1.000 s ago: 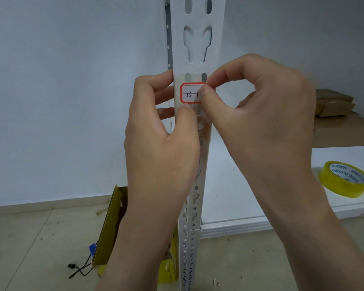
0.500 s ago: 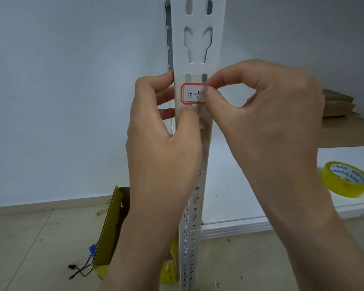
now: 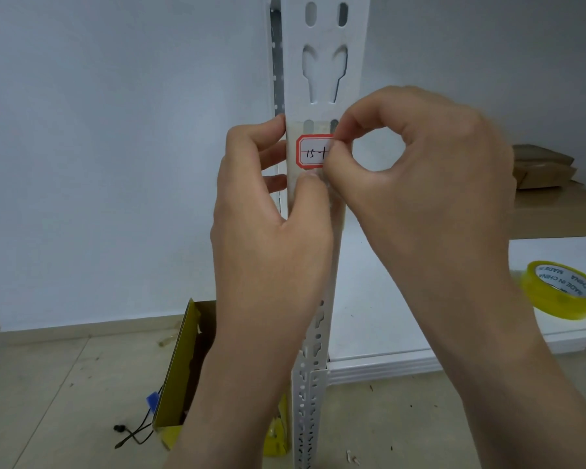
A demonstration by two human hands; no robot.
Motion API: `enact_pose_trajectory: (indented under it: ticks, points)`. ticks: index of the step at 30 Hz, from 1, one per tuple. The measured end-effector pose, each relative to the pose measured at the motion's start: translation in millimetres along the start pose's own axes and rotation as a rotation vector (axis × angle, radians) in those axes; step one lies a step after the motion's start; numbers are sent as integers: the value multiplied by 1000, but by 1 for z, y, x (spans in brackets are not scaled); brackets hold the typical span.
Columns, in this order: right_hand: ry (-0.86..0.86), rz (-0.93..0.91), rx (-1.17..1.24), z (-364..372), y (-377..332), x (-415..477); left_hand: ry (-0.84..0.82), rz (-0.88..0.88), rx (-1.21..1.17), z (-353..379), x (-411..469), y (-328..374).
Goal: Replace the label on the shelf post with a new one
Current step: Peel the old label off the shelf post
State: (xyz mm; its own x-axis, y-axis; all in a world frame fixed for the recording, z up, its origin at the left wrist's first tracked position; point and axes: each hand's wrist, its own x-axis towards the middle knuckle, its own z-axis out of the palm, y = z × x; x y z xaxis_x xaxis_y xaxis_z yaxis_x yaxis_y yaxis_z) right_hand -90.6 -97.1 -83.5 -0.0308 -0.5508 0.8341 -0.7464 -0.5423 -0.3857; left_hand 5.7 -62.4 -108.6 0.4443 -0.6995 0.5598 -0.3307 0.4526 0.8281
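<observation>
A white slotted shelf post (image 3: 323, 62) stands upright in the middle. On it sits a white label (image 3: 312, 151) with a red border and handwritten "15-", under a strip of clear tape. My left hand (image 3: 271, 214) wraps the post from the left, its thumb pressed on the tape just below the label. My right hand (image 3: 416, 184) pinches the label's right edge between thumb and forefinger, hiding that side of it.
A roll of yellow tape (image 3: 562, 289) lies on the white shelf board (image 3: 420, 319) at the right. Brown cardboard boxes (image 3: 552, 194) sit behind it. On the floor at the post's left stands an open yellow box (image 3: 180, 377) with a black cable (image 3: 132, 434).
My right hand has curled tighter, its fingertips now closed on the label's right edge. The left hand stays on the post almost unmoved.
</observation>
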Motion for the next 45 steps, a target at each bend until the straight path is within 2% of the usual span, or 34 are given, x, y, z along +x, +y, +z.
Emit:
enact_pose_trajectory:
  ticks: [10, 18, 23, 32, 37, 45]
  points:
    - [62, -11, 132, 2, 11, -7, 2, 6, 26, 0, 3, -2]
    - [105, -122, 207, 4, 20, -10, -6, 30, 29, -1, 3, -4]
    - [82, -155, 187, 5, 21, -9, -8, 29, 31, -2, 2, -5]
    - [-12, -89, 114, 0, 12, -5, -8, 15, 15, -1, 1, -3]
    - [21, -53, 149, 0, 11, -8, -10, 12, 14, -1, 1, -2]
    - [18, -99, 157, 3, 14, -7, -5, 18, 4, -1, 1, -4]
